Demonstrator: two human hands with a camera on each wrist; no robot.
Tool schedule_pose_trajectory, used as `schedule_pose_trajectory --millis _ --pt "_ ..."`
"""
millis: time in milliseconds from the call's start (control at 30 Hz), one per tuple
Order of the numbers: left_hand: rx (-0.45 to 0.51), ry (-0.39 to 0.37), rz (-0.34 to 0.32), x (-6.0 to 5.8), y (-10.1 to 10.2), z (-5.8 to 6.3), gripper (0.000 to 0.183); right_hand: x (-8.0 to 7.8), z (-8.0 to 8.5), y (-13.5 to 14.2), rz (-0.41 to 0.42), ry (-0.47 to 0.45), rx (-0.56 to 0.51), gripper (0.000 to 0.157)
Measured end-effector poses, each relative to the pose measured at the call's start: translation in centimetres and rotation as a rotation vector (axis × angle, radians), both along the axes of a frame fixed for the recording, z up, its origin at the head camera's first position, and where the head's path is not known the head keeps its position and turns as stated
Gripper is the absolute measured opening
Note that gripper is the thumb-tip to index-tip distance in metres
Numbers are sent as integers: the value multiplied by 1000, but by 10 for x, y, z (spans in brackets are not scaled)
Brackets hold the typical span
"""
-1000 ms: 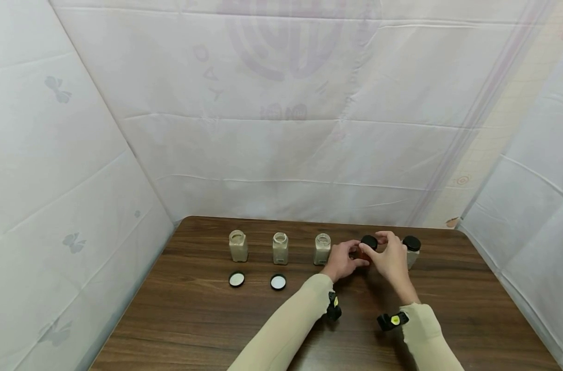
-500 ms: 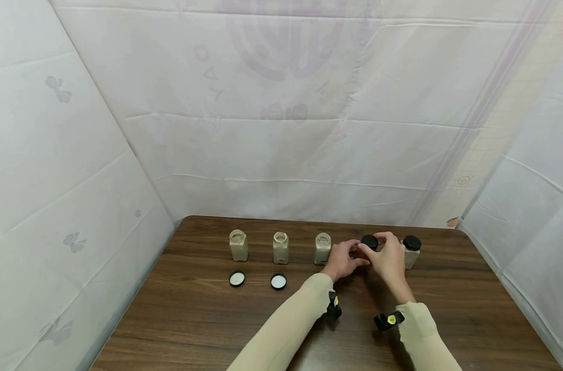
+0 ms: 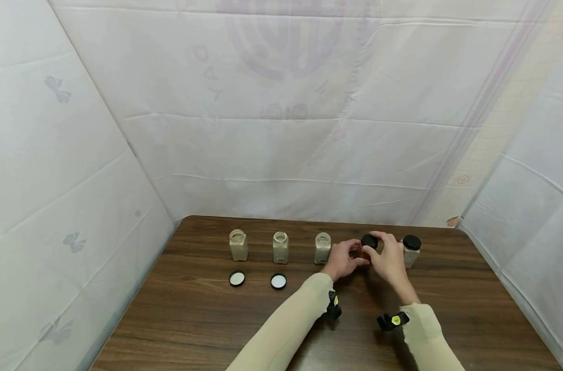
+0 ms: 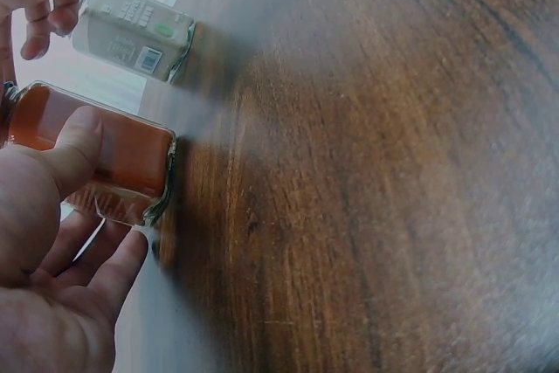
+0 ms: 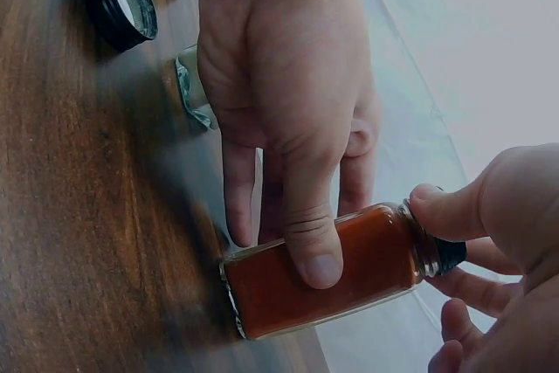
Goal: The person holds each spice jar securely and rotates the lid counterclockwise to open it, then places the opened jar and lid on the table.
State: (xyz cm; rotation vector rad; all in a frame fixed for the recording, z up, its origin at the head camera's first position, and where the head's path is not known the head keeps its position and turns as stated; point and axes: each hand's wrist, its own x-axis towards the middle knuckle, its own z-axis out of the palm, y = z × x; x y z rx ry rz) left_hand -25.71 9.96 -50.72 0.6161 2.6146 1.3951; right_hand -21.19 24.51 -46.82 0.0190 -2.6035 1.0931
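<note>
A square glass jar of orange-red powder [image 5: 367, 255] stands on the table between the two hands. My left hand [image 3: 341, 262] grips its body, thumb across the front and fingers on the far side, as the left wrist view also shows. With thumb and fingers, my right hand [image 3: 391, 260] pinches the jar's black lid [image 3: 369, 241], which sits on the neck; glass threads show just below it in the right wrist view. Close beside the right hand is a jar of pale powder [image 3: 411, 256] with a black lid on.
To the left, three open jars of pale powder [image 3: 238, 248] stand in a row along the back of the wooden table [image 3: 193, 309]. Two black lids [image 3: 236, 279] lie white side up in front of them. White cloth [image 3: 281, 154] hangs behind and at both sides.
My right hand and wrist swing slightly left, then back right, with the fingers shifting around the lid. The left hand and jar hold still.
</note>
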Motion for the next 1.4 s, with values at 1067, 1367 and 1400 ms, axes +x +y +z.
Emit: schedule_pose_trajectory --millis 1067,1367,1400 --pt "-36 59 -1 -3 0 -3 49 -4 -3 -8 -136 41 2 46" --pt "-8 27 -2 -2 0 -4 47 -3 2 3 40 -57 32 44" --pt "-11 29 -3 -2 0 -4 47 -3 2 4 49 -69 34 45"
